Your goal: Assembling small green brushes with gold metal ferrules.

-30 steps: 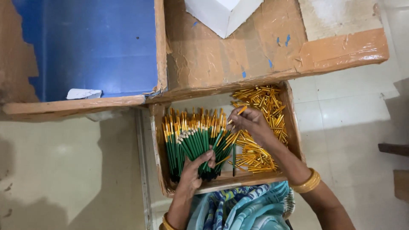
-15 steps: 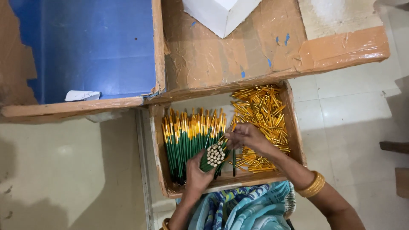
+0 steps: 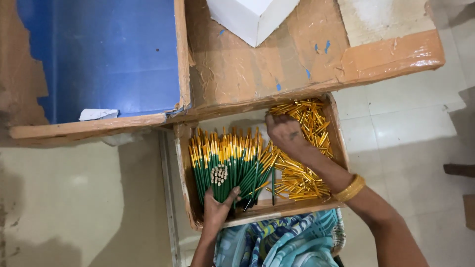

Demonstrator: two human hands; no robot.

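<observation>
The cardboard tray (image 3: 184, 170) holds two lots: a heap of green sticks with gold tips (image 3: 232, 163) on its left side and a loose pile of gold tubes (image 3: 302, 168) on its right. The left hand (image 3: 217, 207) is closed around a small bundle of green sticks (image 3: 219, 179), held upright so their pale round ends face the camera; the bundle rises just above the grip and stands against the larger green heap around it. To the right of that grip, past a few stray sticks, the gold pile begins. The right hand (image 3: 286, 133) lies palm down over the far part of the gold tubes, fingers bent onto them; whether it has pinched any I cannot tell. A gold bangle (image 3: 350, 188) circles that wrist. Nearest the body is patterned blue cloth (image 3: 282, 244). Beyond the tray lie a brown cardboard flap (image 3: 277, 54), a blue board (image 3: 104, 54) and a white box (image 3: 250, 17).
</observation>
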